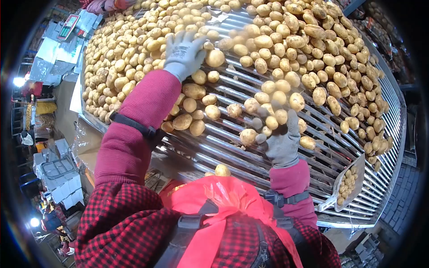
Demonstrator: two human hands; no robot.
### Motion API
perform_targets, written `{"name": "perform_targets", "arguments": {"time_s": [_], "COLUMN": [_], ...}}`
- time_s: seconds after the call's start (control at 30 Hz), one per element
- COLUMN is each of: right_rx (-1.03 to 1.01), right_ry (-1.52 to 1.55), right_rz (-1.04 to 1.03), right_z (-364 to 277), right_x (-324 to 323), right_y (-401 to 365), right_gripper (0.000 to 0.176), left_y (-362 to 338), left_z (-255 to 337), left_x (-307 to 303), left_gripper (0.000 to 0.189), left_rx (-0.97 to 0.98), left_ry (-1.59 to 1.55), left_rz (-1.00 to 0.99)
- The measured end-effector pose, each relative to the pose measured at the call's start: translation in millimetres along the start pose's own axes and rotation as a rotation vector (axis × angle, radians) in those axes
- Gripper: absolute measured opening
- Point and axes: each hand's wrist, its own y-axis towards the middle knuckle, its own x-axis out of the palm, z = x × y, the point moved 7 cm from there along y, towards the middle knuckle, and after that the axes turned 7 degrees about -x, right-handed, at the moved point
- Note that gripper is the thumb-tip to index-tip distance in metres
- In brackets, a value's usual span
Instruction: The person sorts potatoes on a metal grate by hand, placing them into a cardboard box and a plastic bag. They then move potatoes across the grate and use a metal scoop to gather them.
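Observation:
My left hand (184,52), in a grey glove, lies over the heap of potatoes (134,56) with its fingers spread. Its thumb is beside a larger round potato (215,58). My right hand (282,145), also gloved, is low over the slatted metal table (223,149), its fingers apart around a small cluster of potatoes (271,122). Slight blur there hides which potatoes the fingers touch. Just beyond it, several blurred potatoes (281,85) lie between the two heaps.
A bigger heap of potatoes (330,58) covers the table's right side. A white scoop (347,185) holding small potatoes rests at the right front. Red plastic (201,196) covers my front at the table's edge. Boxes and a scale (69,27) stand left. Another person's sleeve (107,5) shows at top left.

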Motion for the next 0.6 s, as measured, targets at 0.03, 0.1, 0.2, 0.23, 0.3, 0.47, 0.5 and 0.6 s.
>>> {"name": "perform_targets", "arguments": {"time_s": [0.03,0.1,0.2,0.23,0.3,0.47,0.5,0.6], "right_rx": [-0.006,-0.029,-0.041,-0.036,-0.002,-0.033,-0.027,-0.009], "right_ry": [-0.010,0.002,0.015,0.020,-0.008,-0.174,-0.151,-0.039], "right_rz": [-0.064,-0.063,-0.093,-0.092,-0.102,-0.044,-0.062,-0.008], "right_z": [-4,-10,-15,-14,-9,-4,-5,-9], "right_x": [0,-8,-5,-6,-7,-2,-6,-12], "right_y": [3,0,0,2,1,-1,0,-3], "right_gripper": [0.058,0.051,0.051,0.051,0.057,0.067,0.065,0.057], "left_y": [3,-1,-30,-43,-60,-52,-54,-56], "left_z": [-2,-4,32,41,55,61,56,52], "left_x": [-13,-24,-20,-18,-5,23,21,3], "left_gripper": [0.037,0.036,0.040,0.040,0.040,0.047,0.048,0.043], "left_rx": [0.029,0.069,0.252,0.298,0.337,0.248,0.223,0.224], "left_ry": [-0.044,-0.086,-0.184,-0.218,-0.261,-0.070,-0.137,-0.186], "left_rz": [0.154,0.300,-0.302,-0.261,-0.231,-0.338,-0.279,-0.374]}}
